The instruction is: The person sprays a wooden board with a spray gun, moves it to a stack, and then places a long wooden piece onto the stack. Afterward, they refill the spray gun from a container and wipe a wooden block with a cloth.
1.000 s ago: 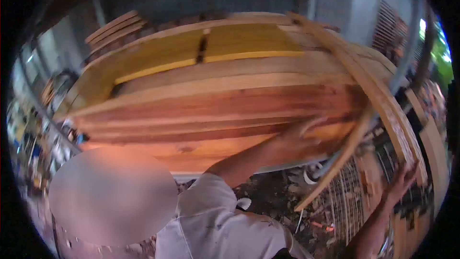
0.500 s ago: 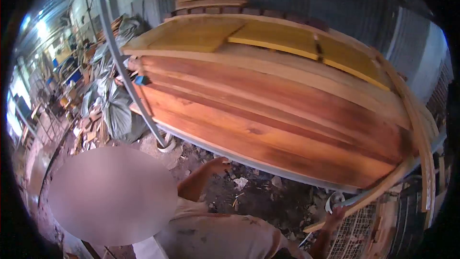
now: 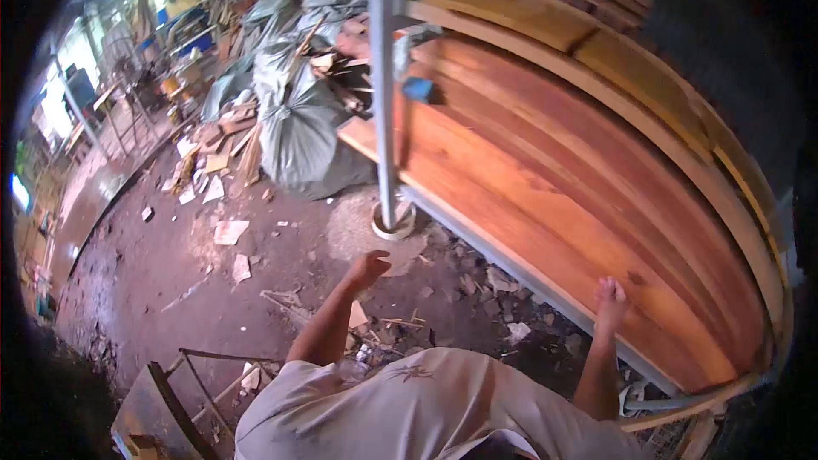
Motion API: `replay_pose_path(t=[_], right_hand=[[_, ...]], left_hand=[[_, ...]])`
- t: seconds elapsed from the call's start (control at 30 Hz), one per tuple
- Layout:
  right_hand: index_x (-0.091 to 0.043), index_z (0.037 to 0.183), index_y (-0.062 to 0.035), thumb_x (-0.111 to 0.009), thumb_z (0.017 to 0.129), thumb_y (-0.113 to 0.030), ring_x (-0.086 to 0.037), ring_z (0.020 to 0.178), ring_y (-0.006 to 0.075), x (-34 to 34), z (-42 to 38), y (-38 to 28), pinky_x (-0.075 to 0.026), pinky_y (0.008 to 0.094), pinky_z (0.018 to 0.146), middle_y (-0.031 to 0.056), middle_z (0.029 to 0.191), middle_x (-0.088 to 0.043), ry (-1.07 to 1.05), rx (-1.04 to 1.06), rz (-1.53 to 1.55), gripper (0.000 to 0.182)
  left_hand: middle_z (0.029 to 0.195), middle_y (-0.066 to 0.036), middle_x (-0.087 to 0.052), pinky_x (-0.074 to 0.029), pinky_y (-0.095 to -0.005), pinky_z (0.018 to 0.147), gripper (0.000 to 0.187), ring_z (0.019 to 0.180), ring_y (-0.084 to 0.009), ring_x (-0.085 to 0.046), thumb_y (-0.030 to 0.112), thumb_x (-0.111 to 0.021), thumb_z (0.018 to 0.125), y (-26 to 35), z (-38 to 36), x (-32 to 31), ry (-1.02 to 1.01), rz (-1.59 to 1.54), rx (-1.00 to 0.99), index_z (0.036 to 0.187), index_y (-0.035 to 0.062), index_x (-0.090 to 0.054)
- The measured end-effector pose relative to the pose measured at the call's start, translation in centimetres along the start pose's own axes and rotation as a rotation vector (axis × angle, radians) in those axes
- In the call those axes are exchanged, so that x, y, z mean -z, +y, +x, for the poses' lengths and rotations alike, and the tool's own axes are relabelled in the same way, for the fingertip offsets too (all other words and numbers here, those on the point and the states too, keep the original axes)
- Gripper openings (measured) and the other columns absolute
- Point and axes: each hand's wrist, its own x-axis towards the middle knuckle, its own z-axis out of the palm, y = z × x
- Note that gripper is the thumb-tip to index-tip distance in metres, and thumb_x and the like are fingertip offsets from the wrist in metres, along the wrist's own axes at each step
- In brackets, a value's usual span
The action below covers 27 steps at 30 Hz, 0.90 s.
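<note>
My left hand (image 3: 369, 268) is over the dirt floor, near the foot of a grey metal post (image 3: 383, 111). Its fingers are loosely bent, with a gap to the thumb and nothing between them. My right hand (image 3: 611, 302) is curled closed at the front part of the reddish wooden boards (image 3: 511, 179); no object shows in it. Whether it touches the wood I cannot tell. A small blue object (image 3: 418, 89) lies at the far left end of the boards, just right of the post.
Yellow-topped boards (image 3: 528, 21) lie behind the reddish ones. Grey sacks (image 3: 298, 119) and wood scraps (image 3: 230, 140) are heaped left of the post. The post stands in a white ring (image 3: 400, 226). A metal-framed object (image 3: 158, 413) is at lower left.
The view has swung left, showing more floor and sacks. My right hand has left the pale wood strip at the boards' right end and is now at their front part. My left hand stays empty.
</note>
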Motion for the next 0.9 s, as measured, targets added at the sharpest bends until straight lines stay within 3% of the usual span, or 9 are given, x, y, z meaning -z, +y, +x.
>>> replay_pose_path(t=[0.1,0.13,0.27,0.43,0.57,0.6,0.63,0.7,0.9], right_hand=[[-0.06,0.101,0.0023,-0.056,0.092,-0.021,-0.062,0.071,0.0146,-10.0,1.8,-1.9,-0.049,0.0247,0.056,0.0069,0.078,-0.064,-0.196,0.054,-0.109,0.025],[-0.061,0.098,0.002,-0.055,0.093,-0.023,-0.061,0.068,0.0137,-13.3,2.2,-2.3,-0.049,0.0251,0.056,0.0059,0.075,-0.064,-0.225,0.059,-0.183,0.026],[-0.063,0.092,0.0017,-0.049,0.096,-0.028,-0.06,0.064,0.0124,-24.9,3.3,-1.7,-0.049,0.0266,0.06,0.0064,0.067,-0.063,-0.38,0.109,-0.384,0.033],[-0.062,0.096,0.0024,-0.042,0.099,-0.033,-0.062,0.067,0.0129,-41.2,4.8,5.2,-0.05,0.027,0.063,0.0084,0.074,-0.065,-0.698,-0.08,-0.043,0.041],[-0.062,0.093,0.0024,-0.047,0.097,-0.034,-0.061,0.071,0.013,-54.3,3.2,9.4,-0.05,0.0283,0.063,0.0068,0.085,-0.066,-0.79,-0.196,0.105,0.039],[-0.063,0.093,0.001,-0.052,0.094,-0.027,-0.061,0.073,0.0117,-55.9,3.3,9.7,-0.048,0.0274,0.062,0.0036,0.083,-0.066,-0.906,-0.147,0.003,0.031],[-0.064,0.092,-0.0003,-0.057,0.092,-0.021,-0.06,0.075,0.0103,-57.5,3.4,10.0,-0.046,0.0264,0.062,0.0004,0.081,-0.065,-1.02,-0.085,-0.094,0.022],[-0.056,0.115,0.0008,-0.056,0.092,-0.015,-0.058,0.091,0.0145,-59.2,4.2,4.8,-0.047,0.0299,0.08,0.0047,0.105,-0.06,-1.146,-0.006,-0.19,0.027],[-0.054,0.121,-0.0011,-0.063,0.088,-0.033,-0.054,0.11,0.0191,-60.4,6.8,-8.7,-0.044,0.0334,0.093,0.0106,0.118,-0.057,-1.053,0.192,-0.076,0.047]], left_hand=[[0.084,-0.008,-0.069,-0.049,-0.0285,0.068,0.027,0.079,-0.0142,-0.063,0.009,-0.063,0.086,-6.6,1.9,6.2,0.059,-0.264,-0.144,0.111,-0.0002,-0.06],[0.087,-0.01,-0.069,-0.05,-0.0288,0.069,0.022,0.08,-0.0145,-0.064,0.01,-0.063,0.087,-4.2,1.4,8.2,0.138,-0.273,0.031,0.104,-0.002,-0.062],[0.081,-0.009,-0.07,-0.049,-0.027,0.068,0.021,0.078,-0.0126,-0.065,0.016,-0.061,0.089,-5.4,5.8,14.0,0.272,-0.219,0.043,0.091,-0.0044,-0.065],[0.082,-0.008,-0.068,-0.046,-0.0249,0.07,0.021,0.077,-0.0145,-0.066,0.012,-0.052,0.094,-5.9,16.2,25.0,0.297,-0.323,-0.007,0.104,-0.004,-0.061],[0.096,-0.006,-0.065,-0.045,-0.0269,0.077,0.022,0.092,-0.0133,-0.061,0.009,-0.049,0.094,-5.2,27.6,36.2,0.398,0.044,-0.232,0.11,-0.0019,-0.06],[0.095,-0.005,-0.065,-0.045,-0.0274,0.079,0.022,0.093,-0.0131,-0.058,0.006,-0.05,0.093,0.1,28.5,38.5,0.393,-0.007,-0.101,0.112,-0.0012,-0.059],[0.099,-0.004,-0.064,-0.045,-0.0271,0.079,0.025,0.088,-0.0134,-0.058,0.011,-0.053,0.092,3.9,30.7,39.4,0.375,-0.329,-0.191,0.114,0.0,-0.058],[0.105,-0.004,-0.062,-0.046,-0.0284,0.08,0.03,0.091,-0.0135,-0.057,0.02,-0.055,0.093,6.0,37.9,43.0,0.321,-0.392,-0.193,0.117,0.0019,-0.057],[0.116,-0.005,-0.058,-0.045,-0.0315,0.086,0.044,0.103,-0.0154,-0.055,0.035,-0.057,0.092,25.0,54.0,44.3,0.088,-0.412,-0.504,0.122,0.0037,-0.054]])
